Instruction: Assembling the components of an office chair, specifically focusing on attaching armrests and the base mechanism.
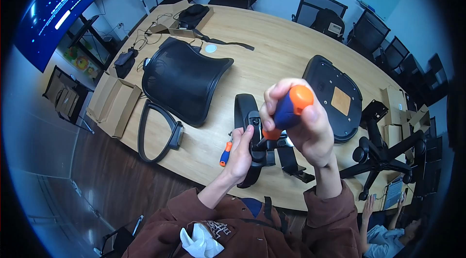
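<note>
My right hand (315,129) is closed round the handle of a blue and orange screwdriver (287,112), raised close to the camera. Its shaft slants down toward the bracket of a black chair armrest (241,107); whether the tip sits in a screw I cannot tell. My left hand (239,158) grips the same armrest at its bracket, thumb on top. Beside that hand, a second blue and orange screwdriver (225,154) lies on the table. Just right of the armrest lies a black metal bracket (291,165), partly covered by my right hand.
On the wooden table (272,34) lie a mesh chair back (184,81), another looped armrest (141,134), an upturned seat (315,76) and a wheeled chair base (383,153). An open cardboard box (114,105) stands at the left edge. Another person (388,236) sits at the lower right with a laptop (393,193).
</note>
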Demonstrator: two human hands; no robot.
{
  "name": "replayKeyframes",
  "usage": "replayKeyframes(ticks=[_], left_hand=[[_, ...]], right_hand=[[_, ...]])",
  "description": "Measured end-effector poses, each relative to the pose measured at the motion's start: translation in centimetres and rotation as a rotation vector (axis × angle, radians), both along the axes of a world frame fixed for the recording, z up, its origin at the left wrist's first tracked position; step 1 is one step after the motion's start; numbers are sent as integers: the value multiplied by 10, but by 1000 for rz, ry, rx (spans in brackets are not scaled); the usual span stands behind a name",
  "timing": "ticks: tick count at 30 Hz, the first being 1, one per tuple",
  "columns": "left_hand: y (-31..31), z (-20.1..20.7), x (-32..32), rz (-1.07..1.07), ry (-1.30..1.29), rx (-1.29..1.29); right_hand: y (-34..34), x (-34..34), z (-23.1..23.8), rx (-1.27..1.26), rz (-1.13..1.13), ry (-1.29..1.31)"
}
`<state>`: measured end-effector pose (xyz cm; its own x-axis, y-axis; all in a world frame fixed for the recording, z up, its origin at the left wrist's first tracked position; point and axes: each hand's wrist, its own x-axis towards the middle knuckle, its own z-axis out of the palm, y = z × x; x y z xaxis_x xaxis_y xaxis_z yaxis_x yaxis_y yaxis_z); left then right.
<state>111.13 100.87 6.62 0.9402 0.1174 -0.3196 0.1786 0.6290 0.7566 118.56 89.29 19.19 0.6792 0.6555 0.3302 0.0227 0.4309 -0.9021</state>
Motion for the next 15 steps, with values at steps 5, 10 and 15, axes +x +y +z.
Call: replayKeyframes(ticks=[5, 10, 15], left_hand=[[1, -18, 6, 12, -57, 78], [10, -20, 3, -89, -41, 14], [-6, -4, 6, -2, -15, 60]], right_hand=[[4, 0, -1, 109, -117, -301], [-1, 1, 0, -13, -471, -404], [32, -9, 7, 144, -530, -287]])
